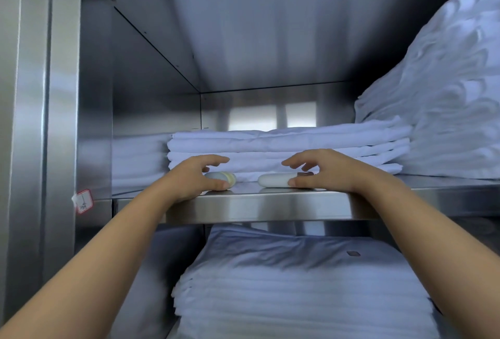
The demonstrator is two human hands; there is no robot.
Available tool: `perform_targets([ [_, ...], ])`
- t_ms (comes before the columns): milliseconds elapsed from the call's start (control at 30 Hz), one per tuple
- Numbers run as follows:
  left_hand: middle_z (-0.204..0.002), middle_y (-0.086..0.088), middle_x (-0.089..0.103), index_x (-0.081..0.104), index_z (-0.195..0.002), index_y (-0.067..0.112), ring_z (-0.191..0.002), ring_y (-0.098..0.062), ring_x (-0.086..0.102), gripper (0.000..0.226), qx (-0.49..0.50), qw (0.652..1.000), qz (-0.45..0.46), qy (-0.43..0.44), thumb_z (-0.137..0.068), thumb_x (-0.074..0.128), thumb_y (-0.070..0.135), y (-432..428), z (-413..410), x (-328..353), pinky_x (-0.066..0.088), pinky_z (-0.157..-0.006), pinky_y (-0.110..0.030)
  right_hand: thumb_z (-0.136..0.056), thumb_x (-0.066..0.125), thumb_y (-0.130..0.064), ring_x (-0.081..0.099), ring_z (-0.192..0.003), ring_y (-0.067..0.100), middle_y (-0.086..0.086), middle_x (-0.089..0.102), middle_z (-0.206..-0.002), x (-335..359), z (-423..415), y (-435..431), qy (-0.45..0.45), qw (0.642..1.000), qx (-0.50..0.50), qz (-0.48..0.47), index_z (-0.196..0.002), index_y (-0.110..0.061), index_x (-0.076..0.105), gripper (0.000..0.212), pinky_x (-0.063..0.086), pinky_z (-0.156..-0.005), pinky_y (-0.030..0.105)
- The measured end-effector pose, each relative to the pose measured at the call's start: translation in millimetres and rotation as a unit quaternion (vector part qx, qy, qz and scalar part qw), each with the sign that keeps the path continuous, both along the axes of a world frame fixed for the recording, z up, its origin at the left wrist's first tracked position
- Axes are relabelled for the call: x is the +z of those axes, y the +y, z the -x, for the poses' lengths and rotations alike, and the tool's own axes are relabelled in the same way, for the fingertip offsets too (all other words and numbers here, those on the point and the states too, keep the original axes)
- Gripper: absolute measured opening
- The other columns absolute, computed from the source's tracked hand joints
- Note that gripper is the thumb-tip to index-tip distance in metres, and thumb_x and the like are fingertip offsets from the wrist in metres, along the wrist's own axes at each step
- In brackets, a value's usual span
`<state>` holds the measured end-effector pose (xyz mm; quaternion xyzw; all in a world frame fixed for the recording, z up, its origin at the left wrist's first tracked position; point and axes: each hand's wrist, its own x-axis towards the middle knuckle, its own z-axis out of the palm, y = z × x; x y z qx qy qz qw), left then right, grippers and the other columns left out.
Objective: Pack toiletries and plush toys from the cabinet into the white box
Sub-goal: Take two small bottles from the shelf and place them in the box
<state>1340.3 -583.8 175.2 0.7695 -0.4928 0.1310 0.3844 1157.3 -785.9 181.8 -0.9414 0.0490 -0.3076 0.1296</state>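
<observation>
I see left hand (198, 176) half-spread, thumb touching a pastel toiletry (220, 176) on the steel shelf (257, 206). Right hand (324, 171) arched apart, thumb against a white bottle (273, 180) lying beside it. Red-edged tag (84, 200) on cabinet frame: writing unreadable.

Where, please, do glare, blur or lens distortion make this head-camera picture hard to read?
In the head view, the steel back wall mirrors bright patches; the wide lens bows the cabinet frame at the picture's left; the white bottle and pastel item are soft, labels unreadable; the folded linen carries a blue cast.
</observation>
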Motion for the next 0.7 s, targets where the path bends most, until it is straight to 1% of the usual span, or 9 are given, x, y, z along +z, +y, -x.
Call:
perform_targets([
  [67, -0.128, 0.010, 0.048, 0.051, -0.123, 0.038, -0.112, -0.010, 0.048, 0.052, -0.008, 1.000, -0.024, 0.018, -0.075, 0.073, 0.032, -4, -3, 3, 0.037, -0.081, -0.023, -0.078, 0.066, -0.042, 0.055, -0.097, 0.002, -0.010, 0.057, -0.117, 0, -2, -1, 0.015, 1.000, 0.006, -0.007, -0.117, -0.039, 0.055, 0.041, 0.042, -0.086, 0.023],
  [133, -0.123, 0.011, 0.052, 0.055, -0.117, 0.040, -0.100, -0.007, 0.053, 0.046, -0.012, 0.999, -0.037, 0.023, -0.075, 0.073, 0.034, -6, -6, 4, 0.038, -0.075, -0.021, -0.077, 0.067, -0.042, 0.054, -0.090, -0.004, -0.010, 0.059, -0.115, 0, -3, -2, 0.023, 1.000, 0.014, -0.016, -0.114, -0.040, 0.057, 0.038, 0.040, -0.080, 0.019],
  [233, -0.113, 0.012, 0.060, 0.063, -0.105, 0.038, -0.080, -0.001, 0.053, 0.033, -0.026, 0.999, -0.035, 0.022, -0.074, 0.074, 0.035, -5, -9, 4, 0.040, -0.070, -0.020, -0.078, 0.067, -0.039, 0.054, -0.091, -0.005, -0.012, 0.061, -0.112, 0, -2, -4, 0.025, 0.999, 0.021, -0.023, -0.108, -0.037, 0.062, 0.030, 0.040, -0.084, 0.019],
  [300, -0.110, 0.015, 0.063, 0.067, -0.096, 0.039, -0.086, -0.005, 0.057, 0.030, -0.036, 0.999, -0.025, 0.028, -0.067, 0.077, 0.039, -3, -10, 3, 0.045, -0.078, -0.024, -0.078, 0.068, -0.037, 0.056, -0.091, -0.002, -0.012, 0.063, -0.110, 1, -1, -3, 0.022, 0.999, 0.026, -0.034, -0.106, -0.033, 0.065, 0.028, 0.041, -0.081, 0.017],
  [367, -0.107, 0.016, 0.065, 0.069, -0.090, 0.038, -0.094, -0.009, 0.060, 0.029, -0.041, 0.999, -0.011, 0.032, -0.064, 0.078, 0.039, 0, -8, 2, 0.046, -0.089, -0.028, -0.077, 0.070, -0.033, 0.057, -0.084, 0.001, -0.010, 0.065, -0.107, 0, 0, -3, 0.015, 0.998, 0.034, -0.047, -0.103, -0.030, 0.067, 0.026, 0.041, -0.071, 0.015],
  [400, -0.105, 0.016, 0.066, 0.069, -0.089, 0.037, -0.096, -0.009, 0.060, 0.025, -0.046, 0.998, -0.003, 0.031, -0.065, 0.079, 0.036, 1, -7, 1, 0.046, -0.091, -0.027, -0.077, 0.071, -0.031, 0.056, -0.079, -0.001, -0.008, 0.066, -0.105, 1, 1, -2, 0.010, 0.998, 0.038, -0.052, -0.102, -0.029, 0.068, 0.026, 0.041, -0.067, 0.013],
  [500, -0.097, 0.018, 0.068, 0.070, -0.083, 0.038, -0.093, -0.008, 0.061, 0.027, -0.053, 0.998, 0.020, 0.023, -0.057, 0.077, 0.043, 5, 0, -2, 0.047, -0.088, -0.026, -0.076, 0.073, -0.021, 0.054, -0.064, -0.011, -0.010, 0.066, -0.094, 1, 7, 1, -0.008, 0.996, 0.053, -0.073, -0.100, -0.021, 0.069, 0.024, 0.040, -0.058, 0.006],
  [600, -0.092, 0.016, 0.070, 0.070, -0.082, 0.037, -0.091, -0.009, 0.062, 0.035, -0.066, 0.995, 0.067, 0.034, -0.049, 0.075, 0.047, 9, 7, -7, 0.049, -0.085, -0.026, -0.074, 0.075, -0.015, 0.054, -0.060, -0.015, -0.012, 0.065, -0.087, -2, 13, 9, -0.041, 0.994, 0.058, -0.088, -0.099, -0.018, 0.070, 0.025, 0.038, -0.055, 0.002],
  [700, -0.094, 0.011, 0.070, 0.070, -0.082, 0.032, -0.090, -0.014, 0.063, 0.022, -0.076, 0.986, 0.143, 0.045, -0.063, 0.081, 0.031, 12, 18, -15, 0.050, -0.082, -0.027, -0.073, 0.075, -0.014, 0.052, -0.054, -0.013, -0.008, 0.064, -0.080, -10, 19, 20, -0.086, 0.988, 0.066, -0.109, -0.098, -0.017, 0.070, 0.025, 0.034, -0.049, 0.002],
])
